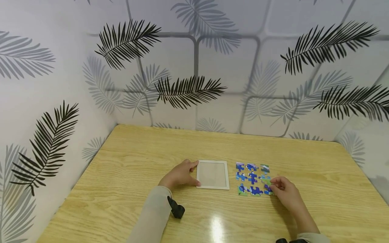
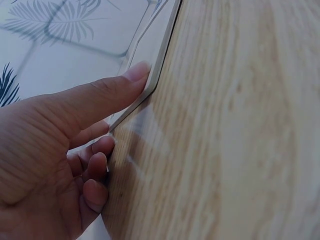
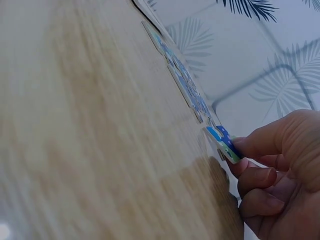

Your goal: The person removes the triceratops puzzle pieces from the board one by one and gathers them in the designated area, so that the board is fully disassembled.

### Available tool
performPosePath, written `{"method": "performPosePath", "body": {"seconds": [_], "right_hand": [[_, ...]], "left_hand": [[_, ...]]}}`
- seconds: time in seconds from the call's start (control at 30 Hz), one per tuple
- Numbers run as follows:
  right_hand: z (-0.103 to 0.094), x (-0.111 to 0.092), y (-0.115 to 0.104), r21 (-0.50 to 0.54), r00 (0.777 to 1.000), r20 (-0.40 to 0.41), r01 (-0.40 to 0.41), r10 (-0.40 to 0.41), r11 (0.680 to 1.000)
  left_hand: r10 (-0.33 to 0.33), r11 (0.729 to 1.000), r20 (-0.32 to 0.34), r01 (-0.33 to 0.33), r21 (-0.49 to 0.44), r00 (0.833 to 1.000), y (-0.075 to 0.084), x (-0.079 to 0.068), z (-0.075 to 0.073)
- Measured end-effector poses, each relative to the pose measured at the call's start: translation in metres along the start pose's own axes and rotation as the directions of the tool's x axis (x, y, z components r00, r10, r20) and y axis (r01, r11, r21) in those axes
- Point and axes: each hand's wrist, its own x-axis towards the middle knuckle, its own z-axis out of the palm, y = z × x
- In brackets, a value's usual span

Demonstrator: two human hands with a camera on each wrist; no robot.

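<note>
A flat, square white frame (image 1: 212, 187) with a pale inside lies on the table. My left hand (image 1: 181, 173) holds it by its left side, the thumb at the near corner and a finger at the far corner. In the left wrist view the thumb (image 2: 107, 97) presses on the frame's edge. To the right of the frame, several jigsaw pieces (image 1: 252, 178) in blue, purple and green lie in loose rows, slightly apart. My right hand (image 1: 286, 192) pinches a blue and green jigsaw piece (image 3: 224, 142) between thumb and finger, tilted up at the near right of the group.
The wooden table (image 1: 136, 148) meets a wall (image 1: 228, 111) with a printed leaf pattern at the back. Black wrist devices (image 1: 177, 210) sit on both arms. A light reflection shows on the table near the front.
</note>
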Motion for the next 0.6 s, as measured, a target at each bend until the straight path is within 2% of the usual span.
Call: {"method": "performPosePath", "body": {"seconds": [0.23, 0.6], "right_hand": [[0.0013, 0.0009, 0.0032, -0.009, 1.000, 0.018, -0.012, 0.012, 1.000], [0.0036, 0.0021, 0.0057, -0.050, 1.000, -0.003, 0.016, -0.016, 0.999]], "left_hand": [[0.000, 1.000, 0.007, 0.000, 0.002, 1.000, -0.0006, -0.0006, 0.0000], [-0.003, 1.000, 0.012, 0.003, -0.005, 1.000, -0.0006, -0.0005, -0.0004]]}}
